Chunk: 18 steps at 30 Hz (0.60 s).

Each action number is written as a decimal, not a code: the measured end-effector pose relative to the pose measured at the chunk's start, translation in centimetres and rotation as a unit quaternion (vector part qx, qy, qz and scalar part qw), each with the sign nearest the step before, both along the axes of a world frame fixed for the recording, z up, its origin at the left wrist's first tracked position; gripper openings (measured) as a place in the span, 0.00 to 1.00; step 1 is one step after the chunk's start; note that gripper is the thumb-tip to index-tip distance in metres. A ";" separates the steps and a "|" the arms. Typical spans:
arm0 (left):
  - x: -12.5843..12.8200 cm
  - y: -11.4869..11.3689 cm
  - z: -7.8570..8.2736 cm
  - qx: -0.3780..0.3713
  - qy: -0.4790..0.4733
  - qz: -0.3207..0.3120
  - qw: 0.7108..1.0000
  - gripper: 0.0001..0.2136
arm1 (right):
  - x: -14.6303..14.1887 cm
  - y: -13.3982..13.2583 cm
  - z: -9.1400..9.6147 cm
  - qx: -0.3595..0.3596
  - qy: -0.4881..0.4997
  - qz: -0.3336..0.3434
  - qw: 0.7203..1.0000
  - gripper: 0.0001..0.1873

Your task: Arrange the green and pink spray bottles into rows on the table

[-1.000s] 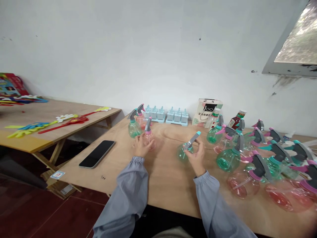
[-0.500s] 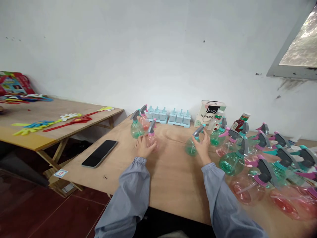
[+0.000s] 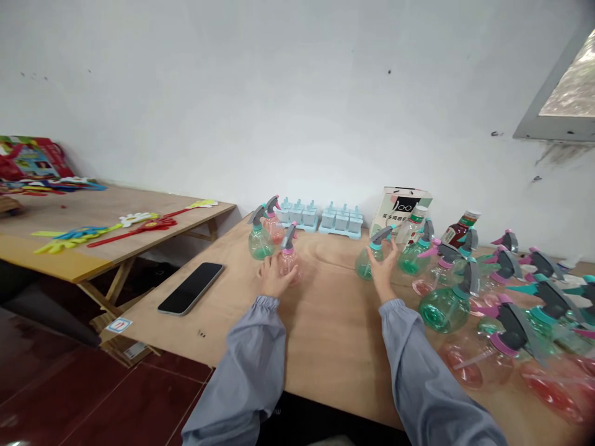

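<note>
My left hand (image 3: 274,277) is wrapped round a small pink spray bottle (image 3: 289,260) standing upright on the plywood table (image 3: 325,322). My right hand (image 3: 383,267) holds a green spray bottle (image 3: 367,260) with a grey and teal trigger head, upright on the table farther back. Two more bottles, a green spray bottle (image 3: 259,238) and a pink one (image 3: 273,224), stand just behind my left hand. Both arms wear grey sleeves.
Several green and pink spray bottles (image 3: 502,297) lie and stand crowded at the right. A black phone (image 3: 190,288) lies at the table's left. Blue ice-pop moulds (image 3: 320,217), a white carton (image 3: 402,210) and a red bottle (image 3: 458,229) line the wall. A second table (image 3: 93,229) with coloured toys stands left.
My right hand carried the green bottle away from me and set it upright farther back on the table. The left hand stayed on the pink bottle.
</note>
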<state>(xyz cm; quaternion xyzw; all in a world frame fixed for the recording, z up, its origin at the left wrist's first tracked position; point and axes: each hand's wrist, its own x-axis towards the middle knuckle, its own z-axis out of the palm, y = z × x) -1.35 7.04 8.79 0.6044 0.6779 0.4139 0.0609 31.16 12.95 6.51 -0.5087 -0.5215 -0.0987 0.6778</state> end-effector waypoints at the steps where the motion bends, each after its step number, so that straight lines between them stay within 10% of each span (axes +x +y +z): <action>1: 0.0 -0.1 0.0 -0.001 -0.003 -0.002 1.000 0.28 | -0.2 -0.4 -0.3 0.007 0.003 0.002 1.000 0.45; 8: 0.1 -0.3 0.4 -0.018 -0.022 -0.021 0.999 0.29 | -0.2 -1.4 -2.1 -0.036 -0.003 -0.050 0.998 0.37; 18: -0.4 0.3 -0.5 0.005 -0.028 -0.053 0.998 0.29 | 3.6 0.5 0.2 -0.108 0.041 -0.121 0.986 0.37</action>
